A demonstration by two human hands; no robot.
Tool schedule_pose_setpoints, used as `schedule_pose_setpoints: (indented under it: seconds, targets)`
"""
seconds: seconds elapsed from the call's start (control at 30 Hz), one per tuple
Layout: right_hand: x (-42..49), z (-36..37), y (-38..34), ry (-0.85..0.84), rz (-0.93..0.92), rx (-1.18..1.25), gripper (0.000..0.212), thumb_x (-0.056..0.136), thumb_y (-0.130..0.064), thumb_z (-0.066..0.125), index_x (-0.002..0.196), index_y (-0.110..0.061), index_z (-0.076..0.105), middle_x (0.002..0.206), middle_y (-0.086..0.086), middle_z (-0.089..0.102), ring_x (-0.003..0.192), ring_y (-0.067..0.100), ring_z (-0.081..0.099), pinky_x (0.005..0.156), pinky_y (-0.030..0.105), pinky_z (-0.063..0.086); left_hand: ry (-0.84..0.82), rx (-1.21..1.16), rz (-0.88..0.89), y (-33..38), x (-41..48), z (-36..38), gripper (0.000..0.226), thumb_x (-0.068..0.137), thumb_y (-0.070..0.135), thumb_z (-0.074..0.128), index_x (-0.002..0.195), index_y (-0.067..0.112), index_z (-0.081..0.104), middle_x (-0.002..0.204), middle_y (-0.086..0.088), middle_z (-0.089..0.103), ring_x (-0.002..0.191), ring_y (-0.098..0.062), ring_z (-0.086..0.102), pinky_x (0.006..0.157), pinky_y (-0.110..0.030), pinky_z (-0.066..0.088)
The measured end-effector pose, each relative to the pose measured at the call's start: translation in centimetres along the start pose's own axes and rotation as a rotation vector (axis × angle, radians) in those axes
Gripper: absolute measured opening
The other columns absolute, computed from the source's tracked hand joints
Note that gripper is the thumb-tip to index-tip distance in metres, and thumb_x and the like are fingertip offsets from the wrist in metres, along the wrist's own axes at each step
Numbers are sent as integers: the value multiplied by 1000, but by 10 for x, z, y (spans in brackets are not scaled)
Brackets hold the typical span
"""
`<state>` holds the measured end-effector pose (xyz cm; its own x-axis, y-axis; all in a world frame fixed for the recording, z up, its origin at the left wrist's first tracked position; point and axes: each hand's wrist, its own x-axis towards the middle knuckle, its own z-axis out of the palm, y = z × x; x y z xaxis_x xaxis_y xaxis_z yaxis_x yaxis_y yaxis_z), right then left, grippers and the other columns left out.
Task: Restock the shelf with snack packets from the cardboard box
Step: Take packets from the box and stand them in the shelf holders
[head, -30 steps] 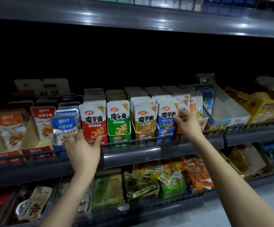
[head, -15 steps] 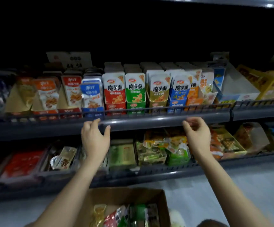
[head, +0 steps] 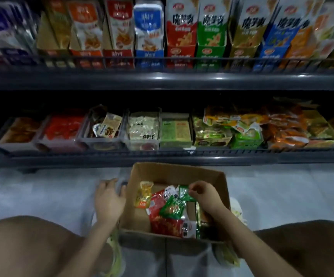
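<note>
Pale floor (head: 42, 196) fills the low part of the view, and on it, between the person's two knees, stands the cardboard box (head: 174, 172) with its top open. At 12 o'clock from the box runs the lower shelf (head: 162, 157) with trays of loose snacks, and above it the upper shelf (head: 162, 80) with packs standing upright in rows.

Inside the box lie mixed snack packets (head: 166, 224), red, yellow and green, in a loose heap. The right hand (head: 204, 196) is the nearer one: it is already inside the box, on the 3 o'clock side. Its thumb and fingers (head: 192, 187) are curled and pinch a small green packet (head: 183, 192) at the top edge. This packet lies at about 9 o'clock from the hand, and its long axis seems to run from 12 to 6 o'clock, though blur makes this uncertain. The wrist comes in from 5 o'clock, bent a little down.

The left hand (head: 110, 200) rests outside the box at 9 o'clock, fingers relaxed and spread against the wall, holding nothing.

I judge that the next move is a lift toward 12 o'clock, to the shelf.
</note>
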<state>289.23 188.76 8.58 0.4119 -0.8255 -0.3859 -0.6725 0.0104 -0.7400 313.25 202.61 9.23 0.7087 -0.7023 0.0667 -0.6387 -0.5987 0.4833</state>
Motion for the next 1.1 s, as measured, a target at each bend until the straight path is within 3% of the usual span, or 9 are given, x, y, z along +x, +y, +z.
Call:
schedule_pose_setpoints:
  seconds: [0.13, 0.3, 0.4, 0.5, 0.6, 0.7, 0.87, 1.0, 1.1]
  targets:
    - [17, 48, 48, -68, 185, 2, 15, 90, -19, 64, 104, -14, 66, 98, -2, 67, 93, 16, 64, 86, 32, 52, -117, 34, -92, -27, -7, 26, 36, 89, 17, 62, 121, 0, 60, 118, -24, 58, 109, -40, 52, 90, -44, 43]
    - [36, 92, 94, -46, 408, 109, 7, 84, -7, 68, 86, -8, 61, 81, 10, 64, 83, 28, 63, 82, 46, 53, -193, 67, -42, -45, -10, 65, 48, 91, 27, 60, 132, 3, 51, 120, -21, 59, 110, -38, 54, 90, -44, 45]
    - [53, 110, 104, -23, 554, 295, 27, 82, -5, 71, 106, -6, 59, 97, 9, 62, 95, 26, 60, 82, 38, 54, -251, 68, -27, -52, -13, 88, 56, 93, 33, 53, 141, 7, 39, 125, -17, 55, 113, -34, 52, 92, -44, 44]
    - [72, 129, 120, 22, 609, 396, 41, 80, -6, 74, 118, -5, 57, 111, 11, 62, 103, 28, 60, 84, 36, 54, -249, 43, -64, -52, -21, 104, 63, 93, 31, 54, 145, 8, 29, 127, -18, 50, 108, -36, 54, 81, -46, 49]
    - [86, 145, 132, 45, 680, 479, 39, 80, -10, 75, 115, -7, 58, 114, 11, 63, 101, 26, 62, 87, 41, 54, -181, 65, -20, -54, -25, 112, 62, 89, 23, 59, 142, 4, 34, 115, -20, 55, 94, -37, 59, 67, -41, 50]
    - [97, 156, 135, 107, 769, 514, 42, 82, -7, 72, 119, -6, 53, 116, 11, 60, 96, 24, 60, 87, 39, 53, -173, 90, -25, -57, -23, 115, 63, 89, 22, 60, 142, 5, 33, 111, -19, 56, 93, -35, 59, 66, -40, 50]
    - [108, 167, 130, 211, 873, 722, 38, 85, -1, 67, 116, -14, 48, 92, 4, 58, 71, 16, 59, 65, 32, 54, -194, 134, -78, -53, -23, 115, 65, 91, 27, 58, 145, 8, 28, 120, -19, 55, 103, -36, 58, 71, -42, 51]
    - [113, 173, 130, 265, 901, 926, 35, 88, -1, 63, 118, -15, 53, 99, 9, 66, 91, 29, 66, 82, 49, 55, -181, 147, -57, -54, -24, 117, 63, 90, 26, 59, 143, 5, 30, 121, -22, 54, 101, -40, 59, 69, -44, 52]
    - [113, 180, 126, 258, 904, 989, 14, 87, -3, 63, 95, -15, 62, 85, 6, 69, 101, 35, 65, 86, 53, 53, -172, 151, -44, -54, -24, 117, 62, 90, 25, 59, 141, 4, 32, 120, -24, 54, 100, -41, 59, 67, -45, 52]
